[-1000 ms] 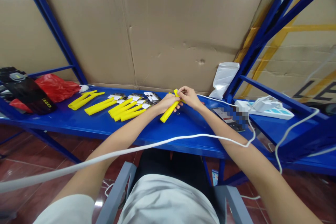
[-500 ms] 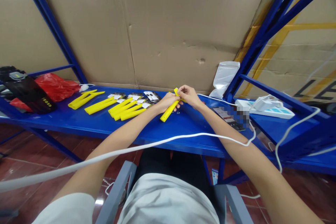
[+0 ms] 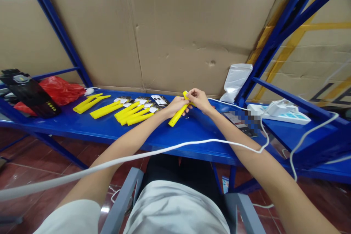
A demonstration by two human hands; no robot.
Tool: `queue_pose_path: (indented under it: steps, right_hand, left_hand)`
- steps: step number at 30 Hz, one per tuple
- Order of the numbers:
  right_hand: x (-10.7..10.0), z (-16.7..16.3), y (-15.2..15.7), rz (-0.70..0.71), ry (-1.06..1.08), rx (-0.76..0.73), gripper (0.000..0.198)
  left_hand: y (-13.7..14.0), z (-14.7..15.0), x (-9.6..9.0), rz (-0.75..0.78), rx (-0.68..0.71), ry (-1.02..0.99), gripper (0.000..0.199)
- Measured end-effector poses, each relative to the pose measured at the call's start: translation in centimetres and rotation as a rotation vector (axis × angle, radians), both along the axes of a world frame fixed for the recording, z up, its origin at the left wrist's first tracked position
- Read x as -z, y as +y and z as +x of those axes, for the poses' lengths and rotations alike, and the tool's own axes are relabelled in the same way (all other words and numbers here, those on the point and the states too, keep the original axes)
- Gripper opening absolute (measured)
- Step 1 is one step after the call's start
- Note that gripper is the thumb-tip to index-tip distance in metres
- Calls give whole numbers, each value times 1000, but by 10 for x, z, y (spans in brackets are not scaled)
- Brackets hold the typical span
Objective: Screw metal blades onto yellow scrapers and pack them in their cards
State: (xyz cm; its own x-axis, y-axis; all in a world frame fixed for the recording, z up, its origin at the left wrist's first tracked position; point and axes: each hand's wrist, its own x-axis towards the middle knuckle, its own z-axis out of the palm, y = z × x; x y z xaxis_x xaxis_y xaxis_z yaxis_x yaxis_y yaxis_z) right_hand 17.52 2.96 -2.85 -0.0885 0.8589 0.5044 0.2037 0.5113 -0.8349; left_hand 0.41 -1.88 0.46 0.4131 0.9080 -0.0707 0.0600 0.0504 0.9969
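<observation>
A long yellow tube-like piece [image 3: 175, 117] slants above the blue shelf, its wide end toward me. My left hand [image 3: 176, 105] is closed around its middle. At the upper end, my right hand [image 3: 198, 99] pinches with thumb and fingers close to the tip; the fingers partly hide what they grip. Tiny light bits [image 3: 187, 117] lie on the shelf just below my hands. To the left, several similar yellow pieces [image 3: 131, 113] lie in a row, some with black-and-white cards [image 3: 159, 100] at their far ends.
A black bottle [image 3: 33, 98] and a red plastic bag [image 3: 61, 90] stand at the left. On the right are a white pouch [image 3: 236, 80], a dark printed card [image 3: 238, 122] and a power strip [image 3: 290, 114]. A white cable [image 3: 192, 142] crosses over my forearms. Cardboard [image 3: 175, 40] walls the back.
The view has shifted very slightly. Both hands stay at the yellow piece in nearly the same pose.
</observation>
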Motion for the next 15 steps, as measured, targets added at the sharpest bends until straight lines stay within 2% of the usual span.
queue_pose_path:
  steps: [9, 15]
  right_hand:
    - [-3, -2, -4, -61, 54, -4, 36]
    - [-4, -2, -3, -151, 110, 2, 49]
  left_hand:
    - [1, 0, 1, 7, 2, -2, 25]
    - [4, 0, 3, 15, -7, -28, 21]
